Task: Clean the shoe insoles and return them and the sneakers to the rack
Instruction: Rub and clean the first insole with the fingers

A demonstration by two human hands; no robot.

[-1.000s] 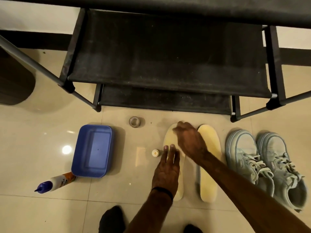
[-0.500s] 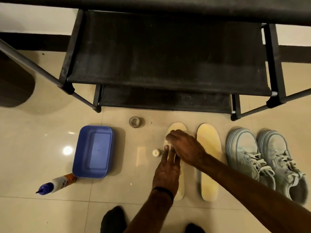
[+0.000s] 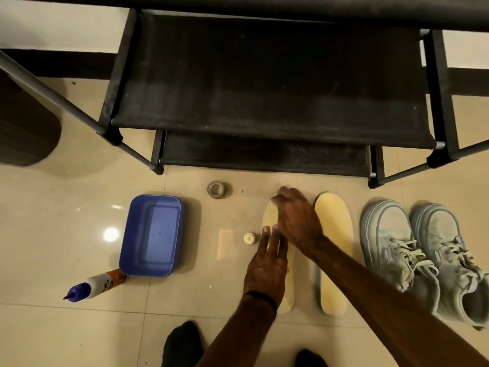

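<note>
A: What's nearest on the beige tiled floor [image 3: 66,234]?
B: The left hand [image 3: 266,268], fingers flat, pressing the left insole [image 3: 270,215]; the right hand [image 3: 296,218] curled at its toe, blurred, grasp unclear.
A: Beyond?
B: Right insole [image 3: 334,250], sneakers [image 3: 423,255] right; bottle [image 3: 95,286], label unreadable; black rack [image 3: 264,83] farthest.
</note>
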